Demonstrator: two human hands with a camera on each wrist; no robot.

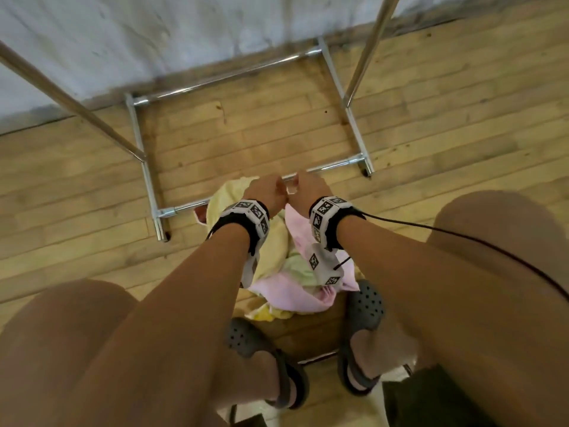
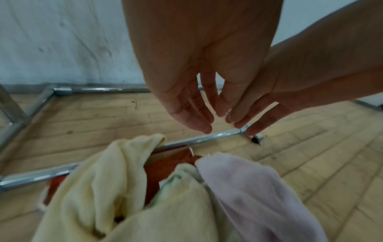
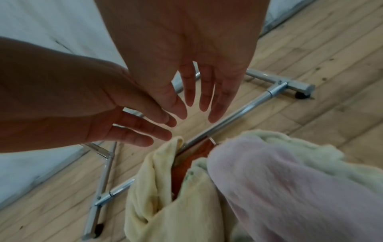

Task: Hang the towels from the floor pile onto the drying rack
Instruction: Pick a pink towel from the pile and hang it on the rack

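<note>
The person is bending down over the towel pile [image 1: 277, 257], and both hands are hanging just above it with nothing in them. The left hand [image 1: 267, 192] is holding its fingers loose and straight, and the right hand [image 1: 309, 188] is doing the same, with the fingertips of the two nearly meeting. The pile is sitting on the floor right at the front bottom bar of the drying rack [image 1: 323, 166], between that bar and the person's grey shoes [image 1: 366, 303]. A yellow towel [image 2: 93, 180], a pink towel [image 2: 259, 188] and an orange-red towel [image 2: 165, 163] are all lying bunched up together there. No towel is showing on the parts of the rack I can see, so the hanging job looks like it is only starting, and every towel is waiting. The wooden floor [image 1: 77, 186] is running under everything, and a pale wall [image 1: 123, 41] is standing behind the rack.
</note>
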